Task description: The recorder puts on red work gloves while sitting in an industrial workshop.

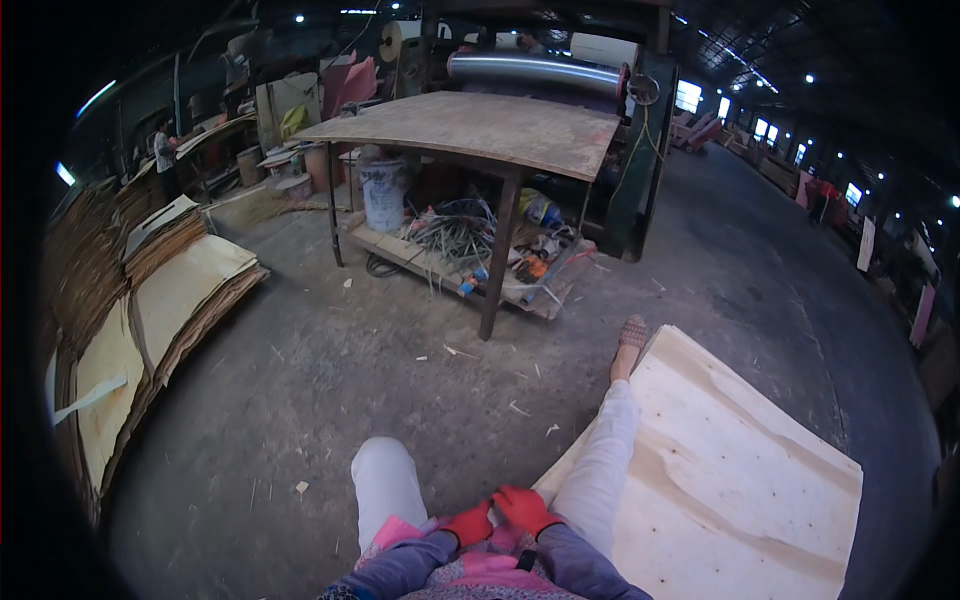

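Both my hands, in red gloves, meet close in front of my body at the bottom of the view. My left hand [470, 524] has its fingers against the bent fingers of my right hand [523, 509]. A small pale patch shows between them; whether they hold something is too small to tell. Beneath them is pink patterned clothing [480, 562]. My legs in pale trousers are apart, the right one stretched forward along a stack of wood veneer sheets [735, 465] with wavy grain and small dark knots.
Ahead stands a wooden-topped table [480, 124] before a machine with a shiny metal roller [536, 67]. Under it, a low platform holds a bucket [382, 195] and tangled strapping [454, 229]. More veneer stacks [180, 292] line the left. A person [165, 154] stands farther back. Wood scraps litter the concrete floor [262, 420].
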`<state>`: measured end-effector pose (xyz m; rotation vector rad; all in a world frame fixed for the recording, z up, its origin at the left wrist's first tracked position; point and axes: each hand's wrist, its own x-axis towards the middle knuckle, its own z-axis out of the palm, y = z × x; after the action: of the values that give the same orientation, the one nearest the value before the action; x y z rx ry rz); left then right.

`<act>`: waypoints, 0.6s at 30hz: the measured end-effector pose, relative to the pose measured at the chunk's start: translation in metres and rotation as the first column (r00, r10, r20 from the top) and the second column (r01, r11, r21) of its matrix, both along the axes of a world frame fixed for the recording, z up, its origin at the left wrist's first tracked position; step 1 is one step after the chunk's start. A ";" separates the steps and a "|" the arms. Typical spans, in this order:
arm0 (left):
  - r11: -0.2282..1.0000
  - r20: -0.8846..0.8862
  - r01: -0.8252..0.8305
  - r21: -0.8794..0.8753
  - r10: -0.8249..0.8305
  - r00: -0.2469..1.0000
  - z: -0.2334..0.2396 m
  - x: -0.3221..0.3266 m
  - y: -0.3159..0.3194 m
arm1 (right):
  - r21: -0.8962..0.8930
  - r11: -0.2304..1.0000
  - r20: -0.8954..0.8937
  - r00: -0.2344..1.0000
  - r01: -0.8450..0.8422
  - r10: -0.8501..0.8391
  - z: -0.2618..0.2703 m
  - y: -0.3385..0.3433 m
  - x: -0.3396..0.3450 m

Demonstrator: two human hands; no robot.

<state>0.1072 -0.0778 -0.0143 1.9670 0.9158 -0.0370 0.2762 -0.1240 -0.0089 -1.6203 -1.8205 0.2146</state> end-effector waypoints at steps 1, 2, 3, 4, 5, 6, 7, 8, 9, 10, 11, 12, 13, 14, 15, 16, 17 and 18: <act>1.000 0.034 0.001 0.012 -0.001 0.999 -0.005 -0.003 -0.001 | -0.001 1.000 -0.012 1.000 0.007 -0.007 0.002 -0.001 -0.002; 1.000 0.035 0.006 0.010 -0.006 0.999 0.001 -0.001 -0.003 | -0.004 1.000 -0.011 1.000 0.012 -0.012 0.004 -0.003 0.000; 1.000 0.011 0.020 0.015 -0.020 1.000 0.014 0.003 -0.004 | -0.011 1.000 -0.017 1.000 0.021 -0.021 0.005 -0.004 0.003; 0.999 -0.014 0.029 0.023 -0.028 1.000 0.023 0.005 -0.004 | -0.017 1.000 -0.023 0.999 0.024 -0.024 0.005 -0.004 0.004; 0.999 -0.015 0.034 0.023 -0.033 0.999 0.025 0.008 -0.002 | -0.017 0.999 -0.023 0.999 0.029 -0.029 0.005 -0.004 0.006; 0.999 -0.026 0.034 0.007 -0.034 0.999 0.027 0.008 -0.003 | -0.028 0.999 -0.016 0.999 0.030 -0.030 0.005 -0.005 0.006; 0.999 -0.038 0.037 -0.010 -0.037 0.999 0.028 0.009 -0.003 | -0.039 0.999 -0.008 0.999 0.033 -0.034 0.005 -0.007 0.006; 0.999 -0.040 0.050 -0.012 -0.051 0.998 0.018 0.008 -0.001 | -0.041 0.998 -0.011 0.999 0.047 -0.047 0.004 -0.006 0.006; 1.000 0.016 0.026 -0.008 -0.026 1.000 0.001 0.003 0.003 | -0.045 0.999 0.004 1.000 0.021 -0.021 0.006 -0.003 0.002; 1.000 0.073 0.010 -0.008 -0.009 0.997 -0.004 0.002 0.004 | -0.052 0.999 0.018 1.000 0.004 -0.003 0.006 -0.002 0.002; 0.999 0.069 0.030 -0.012 -0.029 0.997 -0.010 0.001 0.004 | -0.056 0.998 0.015 1.000 0.024 -0.023 0.005 -0.002 0.002; 0.998 0.069 0.005 -0.070 0.000 0.998 -0.003 0.003 0.004 | -0.066 0.998 0.028 1.000 -0.001 0.003 0.002 -0.002 0.005; 0.992 0.067 -0.025 -0.126 0.033 0.997 0.006 0.006 0.004 | -0.075 0.997 0.043 0.999 -0.030 0.033 0.003 -0.002 0.007; 0.992 0.065 -0.008 -0.128 0.016 0.998 0.017 0.009 0.003 | -0.077 0.997 0.041 0.999 -0.013 0.016 0.004 -0.004 0.008; 0.994 0.023 0.003 -0.108 -0.001 1.000 0.032 0.010 0.002 | -0.100 0.995 0.020 1.000 -0.006 0.009 0.009 -0.004 0.007; 0.996 -0.019 0.014 -0.087 -0.016 1.000 0.039 0.011 0.002 | -0.123 0.992 0.000 1.000 -0.002 0.002 0.014 -0.004 0.006; 0.996 -0.020 0.020 -0.086 -0.022 1.000 0.033 0.011 0.002 | -0.122 0.993 -0.002 1.000 0.004 -0.004 0.014 -0.003 0.006; 0.997 0.008 0.025 -0.076 -0.024 1.000 0.027 0.009 0.002 | -0.150 0.988 -0.011 1.000 0.024 -0.026 0.014 -0.003 0.004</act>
<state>0.1160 -0.0755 0.0128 1.9071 0.8735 -0.0782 0.2805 -0.1266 0.0049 -1.7398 -1.8101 0.3570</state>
